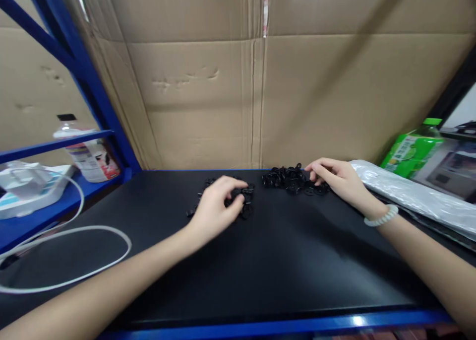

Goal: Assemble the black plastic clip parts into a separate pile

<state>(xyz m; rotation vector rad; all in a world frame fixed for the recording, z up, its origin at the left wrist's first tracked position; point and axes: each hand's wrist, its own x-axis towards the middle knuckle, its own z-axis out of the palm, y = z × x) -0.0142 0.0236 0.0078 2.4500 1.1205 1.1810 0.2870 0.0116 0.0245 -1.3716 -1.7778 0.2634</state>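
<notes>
Two piles of small black ring-shaped parts lie at the back of a black tabletop (260, 270). My left hand (217, 206) rests on the left pile (243, 201), fingers curled round some of the black parts. My right hand (336, 178), with a white bead bracelet at the wrist, reaches into the right pile (286, 178); its fingers are bent and pinched together on the parts at the pile's right edge.
Cardboard sheets (260, 97) wall off the back. A white cable (74, 250) loops across the table's left. A blue rack post (92, 92) and shelf carry a bottle (91, 154). At right lie a clear plastic bag (412, 193) and a green bottle (411, 154).
</notes>
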